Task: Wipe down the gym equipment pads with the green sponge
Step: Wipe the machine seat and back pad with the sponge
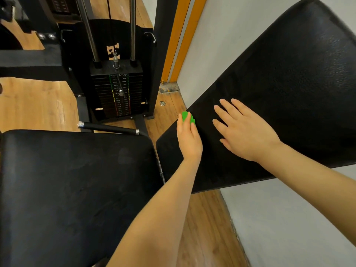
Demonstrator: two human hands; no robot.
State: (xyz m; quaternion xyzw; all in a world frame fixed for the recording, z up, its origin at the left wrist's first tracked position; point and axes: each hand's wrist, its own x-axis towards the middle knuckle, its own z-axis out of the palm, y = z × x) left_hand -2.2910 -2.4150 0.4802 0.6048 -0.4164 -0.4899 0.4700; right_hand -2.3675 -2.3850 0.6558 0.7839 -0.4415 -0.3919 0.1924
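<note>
Two hands on the big black back pad (279,78), which tilts w/ its long axis running from lower left up to upper right, narrow end low. Left hand (189,138) grips the green sponge (186,116) at the pad's left edge near the narrow end, sponge sticking out past the fingertips, pointing away from the person. Right hand (244,132) lies flat, fingers spread, on the pad just beside it. Seat pad (77,189) sits lower left. Weight stack (117,95) behind has number labels, too blurred to read; coloured strips green, yellow, red down the middle
</note>
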